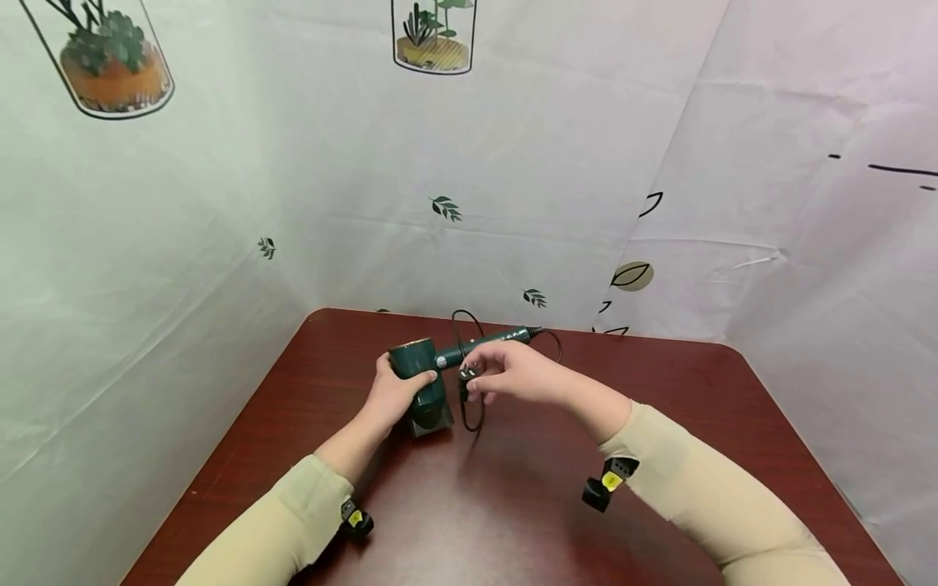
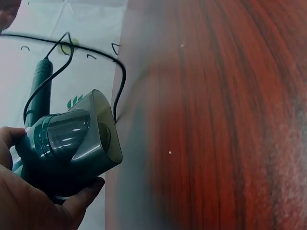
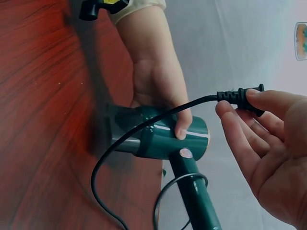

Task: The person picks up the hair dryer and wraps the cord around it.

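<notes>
My left hand (image 1: 396,395) grips the barrel of a dark green hair dryer (image 1: 419,362), thumb across its near side. The dryer's flat nozzle (image 2: 106,127) faces down toward the table, and its handle (image 3: 194,194) points away to the right. Between thumb and fingers, my right hand (image 1: 513,373) pinches the dryer's black plug (image 3: 242,97), just beside the handle. From the plug, a black cord (image 3: 139,128) hangs in a loop and runs back round to the handle's end. In the left wrist view, only a bit of the right hand shows at the top left corner.
The dark red wooden table (image 1: 469,505) spreads out below both hands. White cloth walls (image 1: 513,163) with printed plants stand behind it and at both sides. Each sleeved forearm carries a small black wrist camera (image 1: 597,492).
</notes>
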The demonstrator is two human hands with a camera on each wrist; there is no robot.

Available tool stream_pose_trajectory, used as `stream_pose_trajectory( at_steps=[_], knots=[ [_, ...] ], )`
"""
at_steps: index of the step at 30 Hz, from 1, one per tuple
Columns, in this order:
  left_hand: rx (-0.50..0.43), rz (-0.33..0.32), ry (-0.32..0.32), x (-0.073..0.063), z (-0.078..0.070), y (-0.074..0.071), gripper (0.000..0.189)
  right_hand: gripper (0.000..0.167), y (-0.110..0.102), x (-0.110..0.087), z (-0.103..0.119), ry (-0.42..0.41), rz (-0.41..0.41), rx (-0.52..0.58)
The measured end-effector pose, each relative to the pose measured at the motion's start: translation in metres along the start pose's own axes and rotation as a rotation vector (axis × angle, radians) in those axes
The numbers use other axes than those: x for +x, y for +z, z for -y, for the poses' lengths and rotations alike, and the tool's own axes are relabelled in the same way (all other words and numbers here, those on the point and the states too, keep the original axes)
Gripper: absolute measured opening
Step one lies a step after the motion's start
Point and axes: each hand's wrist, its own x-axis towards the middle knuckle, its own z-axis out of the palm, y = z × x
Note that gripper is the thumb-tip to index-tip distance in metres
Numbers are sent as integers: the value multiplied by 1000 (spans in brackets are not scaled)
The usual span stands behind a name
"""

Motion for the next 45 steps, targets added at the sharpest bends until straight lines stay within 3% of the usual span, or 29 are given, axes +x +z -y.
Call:
stream_pose_trajectory(
  at_steps=[9, 17, 27, 36, 42, 45],
  knots=[
    [81, 74, 3, -9, -3, 5, 99, 19, -9, 9, 6, -38, -127, 70],
    [116, 141, 18, -14, -3, 8, 99, 27, -19, 14, 16, -32, -241, 148],
    [198, 201, 40, -16, -1, 9, 97, 26, -35, 22, 17, 17, -383, 82],
    [257, 288, 106, -16, 1, 6, 96, 35, -53, 28, 10, 16, -512, 251],
    [286, 347, 123, -20, 0, 4, 96, 36, -65, 32, 1, 35, -618, 460],
    [287, 364, 124, -21, 0, 3, 97, 38, -72, 33, -5, 30, -668, 508]
  ],
)
